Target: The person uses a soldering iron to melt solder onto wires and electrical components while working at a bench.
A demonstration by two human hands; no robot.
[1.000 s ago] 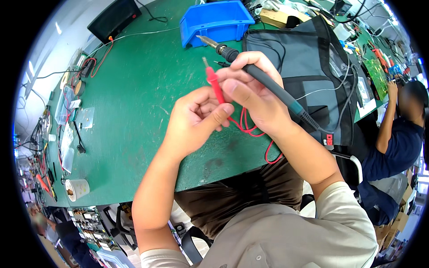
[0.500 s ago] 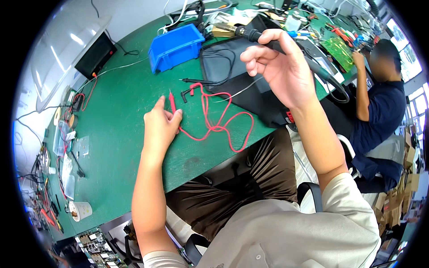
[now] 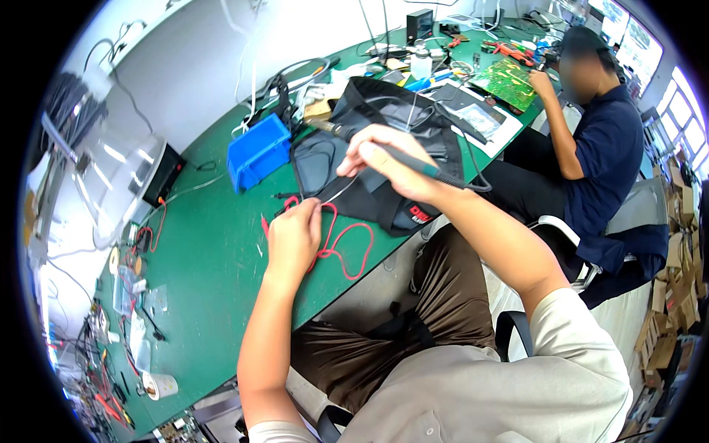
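Observation:
My right hand is closed round a soldering iron, its metal end pointing left and its dark cable trailing back along the wrist. Below and left of it, the fingers of my left hand are pinched on the end of a thin silvery wire, which looks like solder wire. A red test lead lies looped on the green table beside the left hand and runs partly under it. Its red probe shows just left of the knuckles. A black bag lies under the right hand.
A blue plastic bin stands beyond my hands on the green table. To the right a co-worker sits by a green circuit board. A white cup stands at the near left, with cables and tools about it.
My left hand has moved from the red probe to the thin wire and pinches it. The soldering iron in my right hand has come lower and left, closer to the left hand. The view has shifted.

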